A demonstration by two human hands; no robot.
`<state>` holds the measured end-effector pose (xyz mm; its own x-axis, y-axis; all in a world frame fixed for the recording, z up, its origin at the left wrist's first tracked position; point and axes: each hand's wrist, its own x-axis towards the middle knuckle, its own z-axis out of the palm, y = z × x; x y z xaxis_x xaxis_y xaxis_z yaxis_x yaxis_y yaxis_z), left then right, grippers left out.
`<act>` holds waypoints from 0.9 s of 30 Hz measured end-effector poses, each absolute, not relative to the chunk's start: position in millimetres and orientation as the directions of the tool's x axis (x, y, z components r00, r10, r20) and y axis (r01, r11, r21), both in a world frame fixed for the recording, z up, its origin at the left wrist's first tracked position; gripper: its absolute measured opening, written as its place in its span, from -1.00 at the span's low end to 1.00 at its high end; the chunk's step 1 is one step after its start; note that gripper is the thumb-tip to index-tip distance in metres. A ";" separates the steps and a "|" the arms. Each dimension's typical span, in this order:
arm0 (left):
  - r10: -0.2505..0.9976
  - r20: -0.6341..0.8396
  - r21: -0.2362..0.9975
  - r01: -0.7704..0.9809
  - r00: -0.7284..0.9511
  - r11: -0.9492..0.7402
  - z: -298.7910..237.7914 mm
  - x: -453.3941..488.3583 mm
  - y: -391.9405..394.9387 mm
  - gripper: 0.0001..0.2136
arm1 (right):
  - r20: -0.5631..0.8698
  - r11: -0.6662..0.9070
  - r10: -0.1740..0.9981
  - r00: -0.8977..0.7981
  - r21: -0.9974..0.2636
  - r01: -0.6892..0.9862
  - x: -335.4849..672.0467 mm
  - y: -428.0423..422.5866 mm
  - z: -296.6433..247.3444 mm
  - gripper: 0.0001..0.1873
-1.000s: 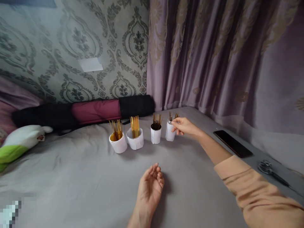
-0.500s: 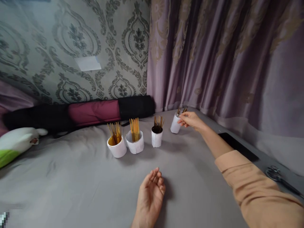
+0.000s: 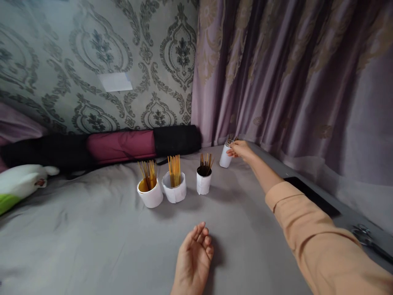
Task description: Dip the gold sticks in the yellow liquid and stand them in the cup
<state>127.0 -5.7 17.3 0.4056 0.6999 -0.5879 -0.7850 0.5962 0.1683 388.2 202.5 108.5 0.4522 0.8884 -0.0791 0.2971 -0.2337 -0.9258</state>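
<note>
My right hand is stretched out to the far right, its fingers closed at the rim of a white paper-wrapped jar. That jar leans slightly, and thin brown sticks show above its mouth, partly hidden by the hand. To its left stands a narrow white-wrapped cup with a dark inside and several thin sticks. Two wider white cups, a middle one and a left one, also hold upright thin sticks. My left hand rests palm up in front, fingers loosely curled and holding nothing.
Grey cloth covers the surface. A black and maroon bag lies along the wall, with a white and green plush toy at left. At right are a flat black object and scissors. A curtain hangs behind.
My right hand and the jar at its fingers have shifted slightly farther back, away from the other cups. The left hand has stayed nearly still. The view has moved a little.
</note>
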 end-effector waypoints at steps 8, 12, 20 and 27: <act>0.719 -0.567 0.213 -0.772 0.401 0.599 12.7 129.8 -4.1 -0.90 | -0.058 -0.213 0.885 0.461 -0.933 0.291 391.2 235.6 107.4 -0.88; 0.725 -0.553 0.219 -0.768 0.411 0.602 8.9 129.8 -2.5 -0.89 | -0.059 -0.211 0.885 0.461 -0.935 0.286 391.4 249.0 105.5 -0.86; 0.711 -0.554 0.202 -0.759 0.432 0.619 6.8 131.5 0.5 -0.89 | -0.059 -0.211 0.894 0.445 -0.930 0.302 394.3 265.9 97.5 -0.88; 0.709 -0.554 0.198 -0.759 0.435 0.620 5.0 132.1 1.7 -0.89 | -0.056 -0.214 0.897 0.438 -0.923 0.320 396.2 276.4 93.0 -0.88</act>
<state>132.1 1.7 5.0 0.4350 0.7094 -0.5545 -0.7590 0.6202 0.1981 396.2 276.4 93.0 0.4384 0.8970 -0.0558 0.3203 -0.2139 -0.9229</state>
